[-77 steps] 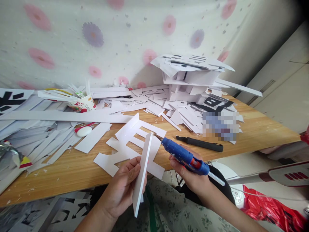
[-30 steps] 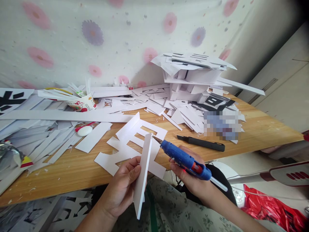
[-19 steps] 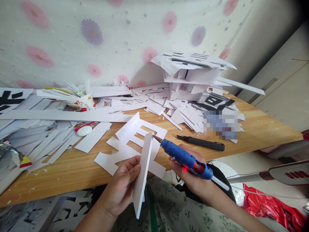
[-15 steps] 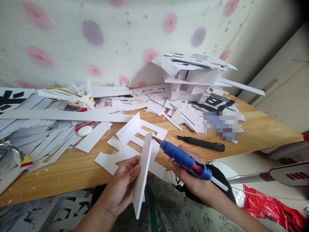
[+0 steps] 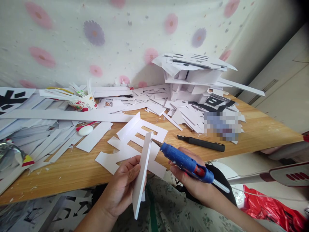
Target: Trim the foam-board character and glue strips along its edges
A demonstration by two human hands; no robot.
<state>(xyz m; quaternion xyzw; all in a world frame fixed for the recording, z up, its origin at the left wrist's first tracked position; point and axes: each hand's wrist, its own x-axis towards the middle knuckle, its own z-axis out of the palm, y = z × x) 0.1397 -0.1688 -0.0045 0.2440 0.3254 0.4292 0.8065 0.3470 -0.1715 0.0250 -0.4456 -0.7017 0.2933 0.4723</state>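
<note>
The left hand is closed on a white strip of board, thumb on the near face and the other fingers behind it. The strip stands on edge over the lap, just in front of the surface, with its long side pointing toward 12 o'clock. The right hand is wrapped tight around a blue glue gun; the nozzle touches the top end of the strip on its right edge.

The strip looks light and stiff, and I think it would dent or snap if squeezed hard. It seems best to hold it by the flat faces near the middle, away from the edge that meets the nozzle, which is probably hot.

Beyond the strip, at 12 o'clock, a large white cutout shape lies flat on the surface. A black knife lies at 2 o'clock. Loose white offcuts cover the surface at 10 o'clock, with a paper cup behind them, and a stack of boards rises at 1 o'clock. The cutout shape is near the strip's far end and leaves little room there.
</note>
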